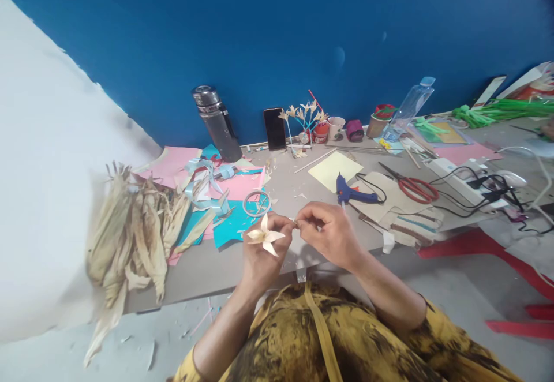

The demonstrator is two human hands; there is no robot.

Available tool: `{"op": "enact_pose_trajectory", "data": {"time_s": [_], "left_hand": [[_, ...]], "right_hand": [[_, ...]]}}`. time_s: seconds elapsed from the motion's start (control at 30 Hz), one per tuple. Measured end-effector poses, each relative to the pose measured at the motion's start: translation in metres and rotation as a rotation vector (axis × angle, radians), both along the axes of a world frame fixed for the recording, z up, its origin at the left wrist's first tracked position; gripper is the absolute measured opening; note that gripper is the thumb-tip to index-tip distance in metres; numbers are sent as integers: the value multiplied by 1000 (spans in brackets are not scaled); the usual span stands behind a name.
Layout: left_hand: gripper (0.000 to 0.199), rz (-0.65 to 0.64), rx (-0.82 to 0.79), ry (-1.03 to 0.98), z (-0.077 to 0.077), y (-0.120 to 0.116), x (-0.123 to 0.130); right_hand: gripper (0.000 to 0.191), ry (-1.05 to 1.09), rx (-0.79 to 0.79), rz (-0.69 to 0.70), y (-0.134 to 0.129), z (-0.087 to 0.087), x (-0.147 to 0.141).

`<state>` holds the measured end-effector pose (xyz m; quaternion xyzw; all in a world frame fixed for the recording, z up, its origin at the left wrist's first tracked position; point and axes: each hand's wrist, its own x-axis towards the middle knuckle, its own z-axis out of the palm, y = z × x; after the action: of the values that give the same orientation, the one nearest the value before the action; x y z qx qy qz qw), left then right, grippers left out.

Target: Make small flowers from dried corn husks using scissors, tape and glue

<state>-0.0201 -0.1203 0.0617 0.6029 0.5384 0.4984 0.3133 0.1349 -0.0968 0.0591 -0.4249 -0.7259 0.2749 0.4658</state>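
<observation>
A pale, pointed-petal flower shows over the fingers of my left hand, which are closed around it near the table's front edge. My right hand is pinched on a small thing I cannot make out, where the fingertips of both hands nearly meet. Just beyond my left hand lies a roll of tape on blue paper. A blue glue gun rests beyond my right hand. Several similar flowers on blue stems stand at the back, near a red jar.
Dried husks hang over the table's left edge. A flask and a phone stand by the blue wall. Scissors, a power strip with cables and a tilted plastic bottle are at the right.
</observation>
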Motion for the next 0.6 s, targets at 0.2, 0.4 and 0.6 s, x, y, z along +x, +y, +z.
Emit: {"op": "enact_pose_trajectory", "data": {"time_s": [0.2,0.4,0.6], "left_hand": [[11,47,-146,-111,4,-2,2],[12,97,-203,-236,-3,-1,2],[4,137,-174,-220,-2,0,3]], "right_hand": [[13,-52,53,-37,-1,-2,-3],[18,-283,387,-112,-1,-2,-6],[18,-308,465,-99,-4,-2,-10]]}}
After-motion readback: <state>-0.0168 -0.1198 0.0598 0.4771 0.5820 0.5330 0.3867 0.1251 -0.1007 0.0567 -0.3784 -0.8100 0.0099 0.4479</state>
